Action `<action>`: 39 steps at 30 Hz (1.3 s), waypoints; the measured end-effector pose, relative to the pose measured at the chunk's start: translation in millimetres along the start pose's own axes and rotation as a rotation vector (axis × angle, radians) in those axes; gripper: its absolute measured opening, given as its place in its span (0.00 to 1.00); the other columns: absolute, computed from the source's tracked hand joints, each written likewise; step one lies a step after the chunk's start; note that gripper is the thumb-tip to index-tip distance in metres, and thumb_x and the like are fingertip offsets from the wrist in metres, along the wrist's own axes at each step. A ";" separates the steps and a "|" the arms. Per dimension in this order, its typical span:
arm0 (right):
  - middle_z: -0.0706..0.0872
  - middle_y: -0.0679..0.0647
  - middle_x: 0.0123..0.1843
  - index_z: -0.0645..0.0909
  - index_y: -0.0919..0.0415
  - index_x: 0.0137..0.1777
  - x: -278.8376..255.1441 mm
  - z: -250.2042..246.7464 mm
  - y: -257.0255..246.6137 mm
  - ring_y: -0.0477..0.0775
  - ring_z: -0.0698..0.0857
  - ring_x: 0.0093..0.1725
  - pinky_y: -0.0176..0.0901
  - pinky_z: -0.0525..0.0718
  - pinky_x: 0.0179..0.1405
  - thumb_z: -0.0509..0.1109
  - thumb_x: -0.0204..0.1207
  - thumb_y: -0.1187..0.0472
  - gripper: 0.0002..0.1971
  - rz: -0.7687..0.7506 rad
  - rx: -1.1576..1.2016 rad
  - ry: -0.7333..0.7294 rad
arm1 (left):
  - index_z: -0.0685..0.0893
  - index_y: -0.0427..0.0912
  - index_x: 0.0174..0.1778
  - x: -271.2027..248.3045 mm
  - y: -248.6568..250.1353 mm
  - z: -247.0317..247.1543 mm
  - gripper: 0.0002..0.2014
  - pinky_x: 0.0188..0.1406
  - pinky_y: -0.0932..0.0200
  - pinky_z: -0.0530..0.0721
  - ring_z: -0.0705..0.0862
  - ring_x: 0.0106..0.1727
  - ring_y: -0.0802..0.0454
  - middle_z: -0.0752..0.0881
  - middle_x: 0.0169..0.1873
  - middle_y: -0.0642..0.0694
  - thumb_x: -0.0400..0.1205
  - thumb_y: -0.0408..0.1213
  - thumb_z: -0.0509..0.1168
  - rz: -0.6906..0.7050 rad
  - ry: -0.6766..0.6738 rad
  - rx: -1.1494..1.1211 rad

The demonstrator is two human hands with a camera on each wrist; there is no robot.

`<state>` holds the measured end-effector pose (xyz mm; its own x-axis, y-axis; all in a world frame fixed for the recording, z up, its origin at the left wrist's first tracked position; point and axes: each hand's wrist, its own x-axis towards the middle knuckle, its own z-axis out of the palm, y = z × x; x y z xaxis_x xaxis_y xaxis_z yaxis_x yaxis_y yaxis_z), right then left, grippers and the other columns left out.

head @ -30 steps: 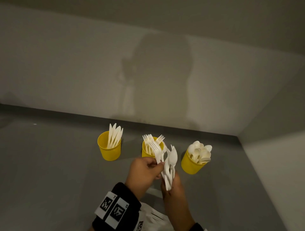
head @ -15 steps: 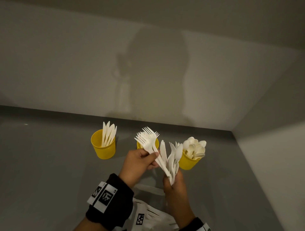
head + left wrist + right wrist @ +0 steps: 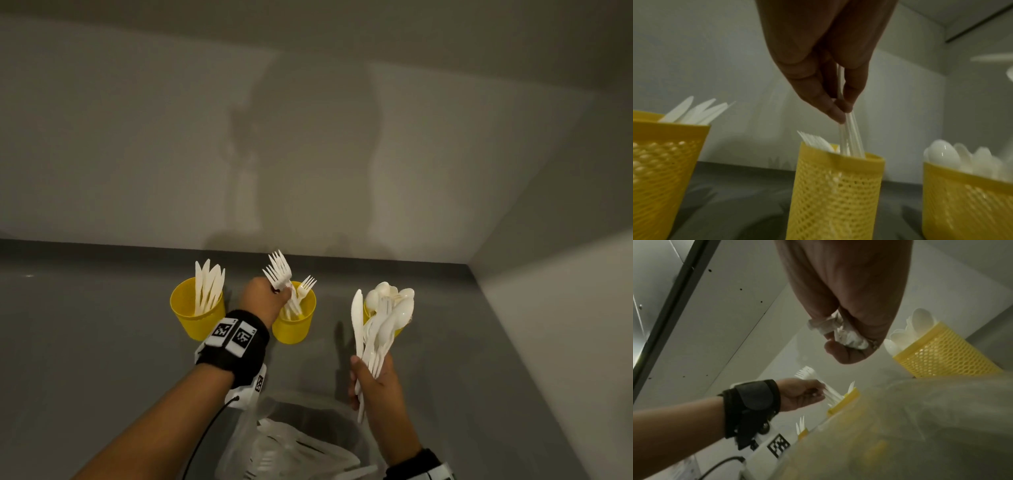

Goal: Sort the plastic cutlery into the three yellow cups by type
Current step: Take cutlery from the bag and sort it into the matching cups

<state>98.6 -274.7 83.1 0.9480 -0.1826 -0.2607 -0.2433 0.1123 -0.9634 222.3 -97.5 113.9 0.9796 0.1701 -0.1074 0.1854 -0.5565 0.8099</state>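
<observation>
Since half a second ago the two hands have parted: the left hand (image 3: 263, 301) has carried its bunch of white plastic forks (image 3: 279, 274) away from the right and now holds them over the middle yellow mesh cup (image 3: 294, 327), handles dipping inside the rim, tines up. Its fingers (image 3: 818, 97) pinch the fork handles — the wrist view shows thumb and fingertips closed on the thin white stems just above the cup. The right hand (image 3: 375, 383) has dropped back toward the person and grips a fanned bundle of white plastic cutlery (image 3: 375, 332) — one knife at its left edge, spoons and forks beside it. Behind that bundle stands the right yellow mesh cup of spoons (image 3: 941, 352); the left yellow mesh cup of knives (image 3: 197, 311) stands on the grey tabletop (image 3: 85, 342). A clear plastic bag (image 3: 291, 448) lies near the person.
</observation>
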 end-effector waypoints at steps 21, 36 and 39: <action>0.80 0.52 0.21 0.76 0.61 0.52 -18.4 59.2 -5.0 0.46 0.74 0.17 0.34 0.72 0.13 0.66 0.75 0.64 0.07 -0.041 0.096 -0.365 | 0.87 0.40 0.38 -106.3 -16.6 -26.9 0.01 0.18 0.70 0.78 0.79 0.19 0.65 0.85 0.31 0.45 0.73 0.33 0.71 -0.110 -0.237 -0.527; 0.82 0.54 0.28 0.75 0.60 0.47 -22.4 106.5 -5.4 0.48 0.74 0.19 0.36 0.71 0.16 0.61 0.79 0.58 0.06 0.103 0.022 -0.407 | 0.82 0.32 0.49 -43.3 -65.2 -142.8 0.07 0.31 0.72 0.86 0.86 0.24 0.61 0.85 0.34 0.40 0.77 0.29 0.66 -0.129 0.308 -0.770; 0.77 0.55 0.27 0.75 0.61 0.42 -20.0 110.5 -6.5 0.47 0.69 0.18 0.35 0.63 0.15 0.64 0.78 0.59 0.07 0.114 0.023 -0.386 | 0.84 0.30 0.50 -8.2 -79.2 -142.8 0.09 0.40 0.64 0.87 0.85 0.34 0.50 0.86 0.41 0.35 0.76 0.29 0.68 -0.136 0.357 -0.623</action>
<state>103.9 -163.8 101.5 0.9238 0.2119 -0.3188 -0.3504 0.1332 -0.9271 188.5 61.3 133.0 0.8459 0.5192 -0.1221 0.1206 0.0367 0.9920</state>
